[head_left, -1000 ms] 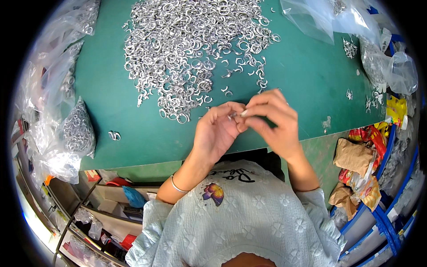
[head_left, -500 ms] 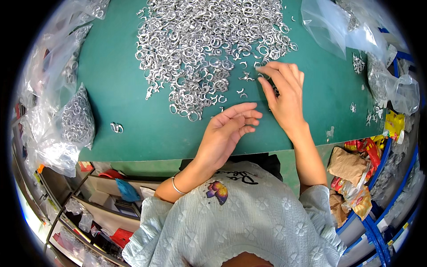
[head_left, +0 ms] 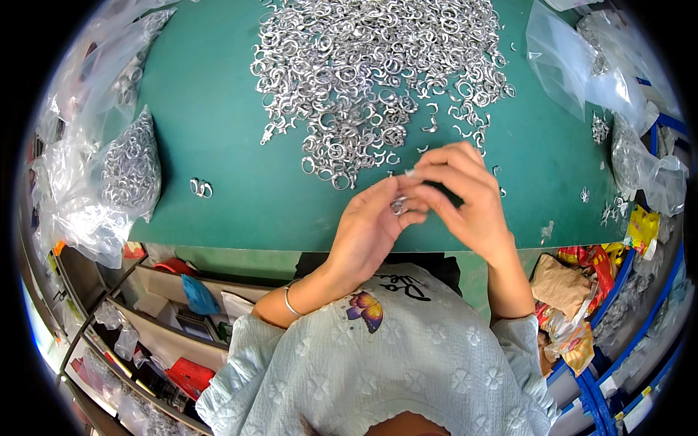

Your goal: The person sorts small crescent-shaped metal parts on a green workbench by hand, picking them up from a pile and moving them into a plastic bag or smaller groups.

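Note:
My left hand (head_left: 367, 229) is above the near part of the green table, palm turned inward and fingers curled. A small silver ring (head_left: 398, 206) shows in its fingers. Against those fingertips comes my right hand (head_left: 465, 200), bent over from the right with thumb and forefinger reaching in. Its fingertips are blurred, so whether they pinch anything is not clear. Just beyond both hands spreads a large heap of silver metal rings (head_left: 356, 116), some of them open-ended. A few loose pieces lie between the heap and my right hand.
On the left, a clear bag of rings (head_left: 131, 171) rests near two separate rings (head_left: 201, 188). Plastic bags (head_left: 560, 58) and small piles of metal pieces (head_left: 600, 127) line the right side. A drawer shelf (head_left: 174, 312) and coloured packets (head_left: 574, 298) sit below the green tabletop (head_left: 247, 211).
My right hand has come down and left from the loose pieces at the heap's edge to meet my left hand. The whole view has shifted slightly.

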A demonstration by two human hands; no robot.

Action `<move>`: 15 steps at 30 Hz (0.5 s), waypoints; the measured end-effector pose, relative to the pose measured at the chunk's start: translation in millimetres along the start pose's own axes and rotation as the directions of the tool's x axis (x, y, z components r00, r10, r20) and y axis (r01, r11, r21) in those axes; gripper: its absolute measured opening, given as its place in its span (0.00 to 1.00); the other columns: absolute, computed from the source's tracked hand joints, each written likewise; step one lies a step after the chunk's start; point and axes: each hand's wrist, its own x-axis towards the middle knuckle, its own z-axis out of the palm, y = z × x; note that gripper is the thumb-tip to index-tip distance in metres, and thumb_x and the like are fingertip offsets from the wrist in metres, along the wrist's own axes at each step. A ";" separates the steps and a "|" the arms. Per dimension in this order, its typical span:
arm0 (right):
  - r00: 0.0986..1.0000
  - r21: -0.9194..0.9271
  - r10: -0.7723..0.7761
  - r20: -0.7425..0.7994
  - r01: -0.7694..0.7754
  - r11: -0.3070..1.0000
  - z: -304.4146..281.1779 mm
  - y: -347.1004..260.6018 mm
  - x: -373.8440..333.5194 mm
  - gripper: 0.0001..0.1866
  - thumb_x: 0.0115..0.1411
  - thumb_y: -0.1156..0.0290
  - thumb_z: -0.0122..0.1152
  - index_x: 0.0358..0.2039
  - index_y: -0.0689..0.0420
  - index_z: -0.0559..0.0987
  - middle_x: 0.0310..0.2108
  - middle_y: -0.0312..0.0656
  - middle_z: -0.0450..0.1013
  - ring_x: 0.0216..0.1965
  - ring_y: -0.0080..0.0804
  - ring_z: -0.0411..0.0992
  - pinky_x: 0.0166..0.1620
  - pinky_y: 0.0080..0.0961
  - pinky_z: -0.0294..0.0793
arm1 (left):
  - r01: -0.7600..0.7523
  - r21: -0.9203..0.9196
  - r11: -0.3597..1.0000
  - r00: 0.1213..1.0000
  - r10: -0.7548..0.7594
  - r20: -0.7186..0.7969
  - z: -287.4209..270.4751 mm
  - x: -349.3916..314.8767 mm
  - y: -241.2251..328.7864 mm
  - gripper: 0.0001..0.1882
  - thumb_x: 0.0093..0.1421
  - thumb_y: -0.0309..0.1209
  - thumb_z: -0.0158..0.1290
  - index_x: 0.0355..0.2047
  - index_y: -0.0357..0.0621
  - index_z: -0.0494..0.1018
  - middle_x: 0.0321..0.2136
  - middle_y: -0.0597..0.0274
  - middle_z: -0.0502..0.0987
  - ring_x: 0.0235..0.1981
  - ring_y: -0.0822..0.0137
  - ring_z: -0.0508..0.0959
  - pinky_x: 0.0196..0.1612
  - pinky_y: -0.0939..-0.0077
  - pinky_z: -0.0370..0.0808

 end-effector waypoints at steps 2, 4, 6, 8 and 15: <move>0.999 -0.074 -0.020 0.044 0.023 0.997 -1.2 8.9 12.3 0.16 0.49 0.71 0.65 0.41 0.56 0.79 0.45 0.39 0.72 0.50 0.41 0.67 0.54 0.38 0.61 | 0.002 0.072 0.997 0.990 -0.013 0.139 -24.6 -3.5 -2.9 0.14 0.67 0.26 0.41 0.49 0.34 0.68 0.36 0.60 0.74 0.30 0.75 0.70 0.35 0.81 0.68; 0.994 -0.253 -0.102 0.041 0.109 0.961 8.7 2.4 31.9 0.20 0.50 0.69 0.65 0.46 0.54 0.77 0.52 0.38 0.69 0.58 0.42 0.62 0.57 0.40 0.59 | 0.019 0.092 0.996 0.996 -0.027 0.085 -20.4 -6.2 -4.8 0.13 0.66 0.26 0.42 0.49 0.33 0.69 0.33 0.63 0.73 0.28 0.77 0.68 0.31 0.83 0.64; 0.971 -0.362 -0.136 0.199 0.201 0.910 17.6 9.8 31.4 0.23 0.51 0.67 0.64 0.49 0.52 0.75 0.59 0.36 0.63 0.63 0.41 0.55 0.61 0.46 0.54 | 0.026 0.144 0.989 0.999 -0.029 0.016 -16.9 -10.6 -3.4 0.13 0.66 0.25 0.42 0.47 0.33 0.69 0.31 0.65 0.72 0.26 0.78 0.66 0.29 0.85 0.61; 0.956 -0.468 -0.126 0.264 0.241 0.851 15.2 14.8 26.9 0.22 0.51 0.67 0.64 0.48 0.52 0.75 0.58 0.36 0.64 0.63 0.40 0.55 0.62 0.48 0.52 | 0.029 0.225 0.974 0.998 -0.015 -0.064 -15.8 -15.6 -0.8 0.12 0.65 0.23 0.41 0.46 0.34 0.70 0.30 0.64 0.72 0.25 0.79 0.64 0.28 0.85 0.61; 0.969 -0.424 -0.153 0.195 0.224 0.877 22.1 4.8 25.5 0.23 0.52 0.67 0.63 0.50 0.51 0.74 0.59 0.36 0.62 0.64 0.40 0.54 0.63 0.48 0.51 | -0.160 0.402 0.902 0.982 0.187 -0.028 -34.4 -27.8 15.5 0.12 0.66 0.23 0.40 0.44 0.36 0.72 0.27 0.66 0.71 0.21 0.81 0.61 0.25 0.86 0.59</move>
